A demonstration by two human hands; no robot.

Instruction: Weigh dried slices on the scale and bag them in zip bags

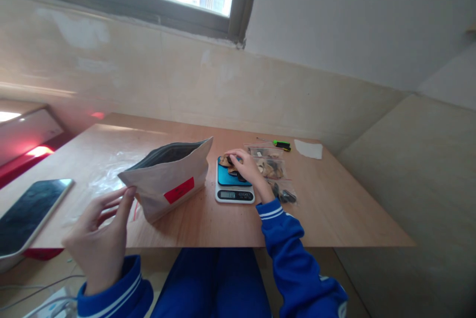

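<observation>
White scale (235,194) on the worktop (334,204) bears loose dried pcs (224,161), not yet bagged; three filled clear bags (274,169) beside it look done. Your L hand (102,231) pinches the open pouch (167,178); your R hand (247,165) touches the dried pcs, can't tell if gripping.

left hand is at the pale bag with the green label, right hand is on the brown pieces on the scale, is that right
Not quite: the head view shows a red label on the pale bag, not a green one. The left hand is at that bag, and the right hand is on the brown pieces on the scale.
</observation>
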